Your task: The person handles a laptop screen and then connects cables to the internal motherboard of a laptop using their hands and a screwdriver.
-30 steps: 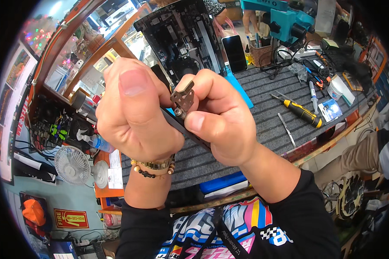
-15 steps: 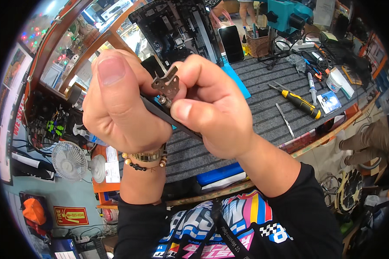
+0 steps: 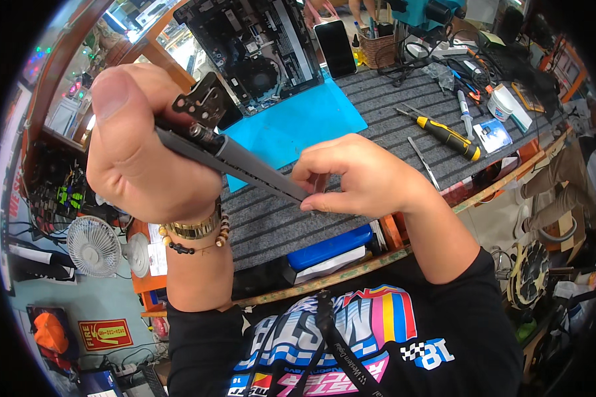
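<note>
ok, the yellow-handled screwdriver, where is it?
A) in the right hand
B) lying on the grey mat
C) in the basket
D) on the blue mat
B: the screwdriver lies on the grey mat, away from both hands, which are on the hinged bar.

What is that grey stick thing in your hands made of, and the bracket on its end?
The grey bar looks like matte plastic or painted metal: smooth and dull; hard to tell which. The bracket seems to be dark bare metal, flat with punched holes. The left hand grips the bar; the right hand pinches its other end.
</note>
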The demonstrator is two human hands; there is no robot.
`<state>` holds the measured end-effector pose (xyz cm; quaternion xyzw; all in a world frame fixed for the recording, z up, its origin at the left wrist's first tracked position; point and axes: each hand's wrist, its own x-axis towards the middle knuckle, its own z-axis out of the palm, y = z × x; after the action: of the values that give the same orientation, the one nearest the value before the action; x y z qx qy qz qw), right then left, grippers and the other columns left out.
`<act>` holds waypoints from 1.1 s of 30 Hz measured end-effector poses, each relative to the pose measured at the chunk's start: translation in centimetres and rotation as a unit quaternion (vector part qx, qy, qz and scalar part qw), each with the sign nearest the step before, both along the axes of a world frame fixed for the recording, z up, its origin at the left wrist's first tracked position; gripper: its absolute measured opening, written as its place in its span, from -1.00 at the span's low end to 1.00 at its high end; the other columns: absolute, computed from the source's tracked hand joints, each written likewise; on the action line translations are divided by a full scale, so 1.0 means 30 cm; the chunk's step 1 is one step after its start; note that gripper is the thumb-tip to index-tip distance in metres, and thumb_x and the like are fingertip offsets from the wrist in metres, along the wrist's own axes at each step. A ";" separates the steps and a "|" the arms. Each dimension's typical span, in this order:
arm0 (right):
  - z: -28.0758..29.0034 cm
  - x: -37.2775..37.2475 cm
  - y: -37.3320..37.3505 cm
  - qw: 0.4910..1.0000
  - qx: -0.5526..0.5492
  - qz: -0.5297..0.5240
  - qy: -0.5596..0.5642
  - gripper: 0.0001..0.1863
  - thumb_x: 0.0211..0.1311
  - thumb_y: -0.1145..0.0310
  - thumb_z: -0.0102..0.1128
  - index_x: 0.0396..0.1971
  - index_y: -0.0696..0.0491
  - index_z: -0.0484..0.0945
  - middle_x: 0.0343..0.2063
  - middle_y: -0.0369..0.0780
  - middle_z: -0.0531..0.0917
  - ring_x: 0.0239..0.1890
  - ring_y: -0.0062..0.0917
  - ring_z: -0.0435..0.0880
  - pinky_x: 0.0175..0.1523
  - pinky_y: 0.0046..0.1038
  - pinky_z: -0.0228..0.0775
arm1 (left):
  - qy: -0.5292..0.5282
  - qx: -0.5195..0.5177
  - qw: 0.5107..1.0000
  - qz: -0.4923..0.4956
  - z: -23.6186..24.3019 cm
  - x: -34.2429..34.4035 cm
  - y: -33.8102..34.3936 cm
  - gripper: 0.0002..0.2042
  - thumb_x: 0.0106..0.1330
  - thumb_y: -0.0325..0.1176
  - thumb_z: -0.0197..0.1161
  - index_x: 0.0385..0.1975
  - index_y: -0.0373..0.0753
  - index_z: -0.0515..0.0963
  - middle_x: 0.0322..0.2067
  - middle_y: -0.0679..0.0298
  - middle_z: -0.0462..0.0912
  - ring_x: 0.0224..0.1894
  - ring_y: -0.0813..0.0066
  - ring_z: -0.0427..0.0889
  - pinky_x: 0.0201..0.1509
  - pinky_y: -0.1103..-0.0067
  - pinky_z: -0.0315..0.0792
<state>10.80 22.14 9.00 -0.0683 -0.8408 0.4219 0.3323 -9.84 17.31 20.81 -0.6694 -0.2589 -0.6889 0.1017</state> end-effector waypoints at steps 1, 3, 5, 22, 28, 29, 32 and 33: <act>0.005 -0.002 0.003 1.000 0.000 0.002 0.001 -0.74 0.21 0.48 0.61 -0.19 0.19 0.68 -0.32 -0.21 0.75 -0.30 -0.45 0.80 -0.17 -0.40 0.71 | -0.003 0.023 1.000 -0.011 0.004 -0.005 -0.002 -0.46 0.66 -0.17 0.04 -0.64 -0.36 0.48 -0.63 0.21 0.48 -0.51 0.49 0.40 -0.33 0.49 0.19; 0.009 -0.003 0.019 1.000 0.009 0.023 0.006 -0.75 0.12 0.52 0.54 -0.20 0.17 0.69 -0.37 -0.17 0.75 -0.33 -0.37 0.77 -0.19 -0.37 0.64 | -0.002 0.023 1.000 -0.009 0.001 -0.006 0.001 -0.46 0.66 -0.18 0.02 -0.65 -0.36 0.48 -0.63 0.21 0.48 -0.52 0.48 0.39 -0.33 0.48 0.19; 0.013 -0.006 0.024 1.000 0.007 0.024 0.004 -0.75 0.11 0.53 0.52 -0.22 0.17 0.68 -0.38 -0.17 0.74 -0.34 -0.37 0.77 -0.18 -0.37 0.64 | 0.002 0.023 1.000 -0.006 0.000 -0.013 -0.009 -0.46 0.65 -0.19 0.01 -0.65 -0.35 0.48 -0.63 0.20 0.47 -0.52 0.48 0.39 -0.32 0.47 0.19; 0.011 -0.040 -0.038 0.996 0.072 -0.058 0.009 -0.77 -0.01 0.58 0.40 -0.30 0.21 0.59 -0.43 -0.06 0.65 -0.36 -0.14 0.70 -0.24 -0.24 0.55 | 0.037 -0.011 0.999 0.028 -0.002 -0.023 -0.035 -0.51 0.66 -0.18 -0.22 -0.57 -0.28 0.35 -0.58 0.15 0.41 -0.41 0.34 0.38 -0.17 0.34 0.27; 0.019 -0.034 -0.035 0.998 0.040 -0.038 0.044 -0.77 0.06 0.59 0.41 -0.26 0.20 0.60 -0.42 -0.15 0.66 -0.41 -0.32 0.73 -0.35 -0.35 0.59 | 0.033 0.025 0.999 -0.009 0.002 -0.024 -0.022 -0.50 0.64 -0.21 -0.02 -0.61 -0.35 0.50 -0.60 0.16 0.50 -0.46 0.42 0.41 -0.28 0.43 0.25; 0.017 -0.031 -0.031 0.998 0.036 -0.035 0.041 -0.77 0.07 0.58 0.41 -0.26 0.20 0.60 -0.41 -0.16 0.67 -0.40 -0.34 0.74 -0.33 -0.37 0.61 | 0.033 0.024 0.999 -0.009 0.000 -0.023 -0.019 -0.50 0.64 -0.21 -0.02 -0.61 -0.35 0.50 -0.60 0.16 0.50 -0.46 0.42 0.41 -0.28 0.43 0.25; 0.019 -0.030 -0.031 0.999 0.014 -0.030 0.037 -0.77 0.05 0.56 0.42 -0.28 0.21 0.59 -0.43 -0.13 0.67 -0.39 -0.30 0.72 -0.28 -0.34 0.60 | 0.028 0.024 0.999 -0.017 -0.003 -0.019 -0.014 -0.50 0.64 -0.21 -0.01 -0.61 -0.35 0.49 -0.60 0.17 0.50 -0.47 0.42 0.41 -0.28 0.44 0.24; 0.021 -0.030 -0.033 0.999 -0.002 -0.027 0.036 -0.75 0.02 0.54 0.43 -0.29 0.23 0.58 -0.45 -0.09 0.65 -0.39 -0.24 0.70 -0.25 -0.30 0.56 | 0.031 0.026 0.999 -0.016 -0.003 -0.019 -0.015 -0.49 0.65 -0.21 -0.02 -0.61 -0.35 0.49 -0.60 0.17 0.50 -0.47 0.42 0.41 -0.29 0.44 0.24</act>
<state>9.89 21.15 9.64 -0.0766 -0.8253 0.4164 0.3736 -10.42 16.86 20.71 -0.6915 -0.2274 -0.6757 0.1162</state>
